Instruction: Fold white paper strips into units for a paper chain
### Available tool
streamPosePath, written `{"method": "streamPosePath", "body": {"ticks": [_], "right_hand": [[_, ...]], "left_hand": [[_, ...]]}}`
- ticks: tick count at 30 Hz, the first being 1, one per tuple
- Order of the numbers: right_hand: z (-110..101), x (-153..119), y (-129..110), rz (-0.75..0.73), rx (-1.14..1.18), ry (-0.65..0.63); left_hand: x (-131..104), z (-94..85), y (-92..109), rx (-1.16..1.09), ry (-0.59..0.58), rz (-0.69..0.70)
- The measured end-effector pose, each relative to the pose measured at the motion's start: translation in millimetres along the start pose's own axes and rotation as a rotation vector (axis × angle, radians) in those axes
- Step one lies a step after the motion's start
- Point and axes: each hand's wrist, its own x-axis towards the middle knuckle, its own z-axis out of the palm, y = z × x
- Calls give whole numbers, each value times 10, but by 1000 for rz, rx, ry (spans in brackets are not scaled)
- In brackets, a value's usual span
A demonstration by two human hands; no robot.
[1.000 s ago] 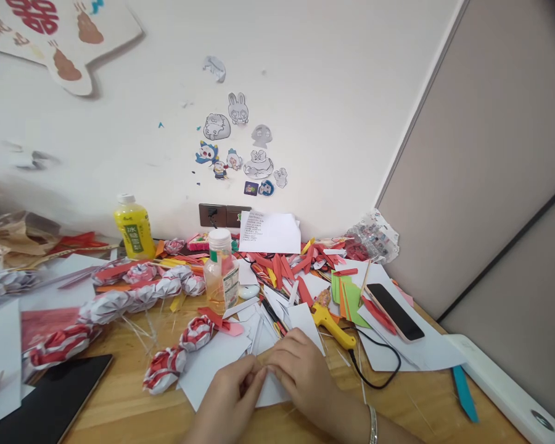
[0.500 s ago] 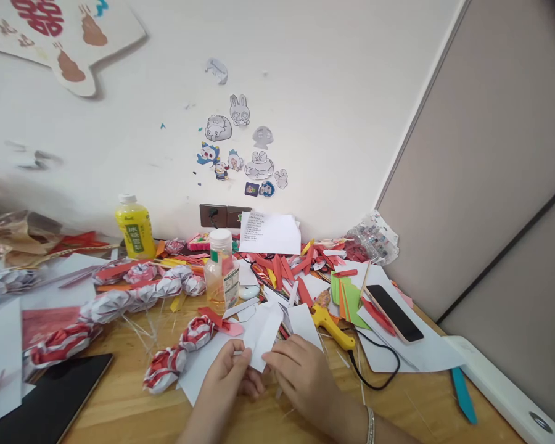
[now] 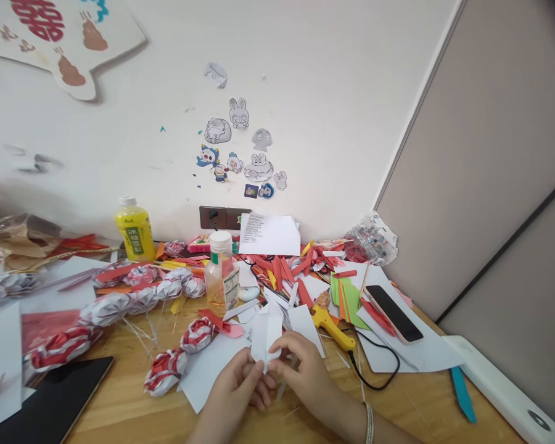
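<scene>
Between my hands is a piece of white paper with a lengthwise crease, held up off the wooden table. My left hand pinches its lower left corner between thumb and fingers. On the lower right edge, my right hand grips it with thumb and forefinger. Flat white sheets lie under and beside the hands. To the left rest red-and-white folded paper flowers. A yellow glue gun lies right of my right hand, its black cord curling away.
A tablet lies at the left front, a phone at the right. A clear jar and a yellow drink bottle stand behind. Coloured paper scraps are heaped along the wall. A teal tool lies near a white bar.
The white paper has turned more upright and moved slightly, its crease now facing me. My left hand has shifted right and my right hand has raised its fingers along the paper's edge.
</scene>
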Motion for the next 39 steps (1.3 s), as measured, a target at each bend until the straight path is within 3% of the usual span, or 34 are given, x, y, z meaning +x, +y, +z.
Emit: {"method": "streamPosePath", "body": {"ticks": [8,18,25,39], "right_hand": [[38,-17,28,188,129,7],[75,-27,60,130,81,-10],[80,-45,21,144,80,-60],[131,-73,-1,202,86,-9]], "left_hand": [[-54,30,-42,111,-12,18],[-34,26,-44,104,32,13],[-76,43,18,221,26,-5],[-96,55,29,338,25,-7]]}}
